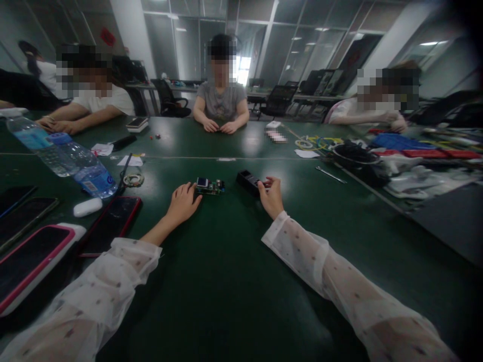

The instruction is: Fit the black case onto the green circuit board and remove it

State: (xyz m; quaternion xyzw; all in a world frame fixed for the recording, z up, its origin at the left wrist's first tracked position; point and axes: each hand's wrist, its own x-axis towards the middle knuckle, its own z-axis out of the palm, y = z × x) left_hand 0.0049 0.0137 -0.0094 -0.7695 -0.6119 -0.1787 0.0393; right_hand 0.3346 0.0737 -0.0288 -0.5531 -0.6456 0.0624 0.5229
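On the green table (211, 261) lies a small green circuit board (211, 187) with a little screen at its left end. My left hand (182, 202) rests flat at the board's left edge, fingers spread and touching or nearly touching it. To the right of the board is a black rectangular case (248, 182), lying at a slant. The fingers and thumb of my right hand (271, 196) close on the case's right end.
At the left are water bottles (88, 168), a red-edged phone (111, 226), a white earbud case (87, 207) and a pink-rimmed device (35, 261). A wrench (331, 174), cables and plastic bags (422, 176) lie at the right. Three people sit across the table.
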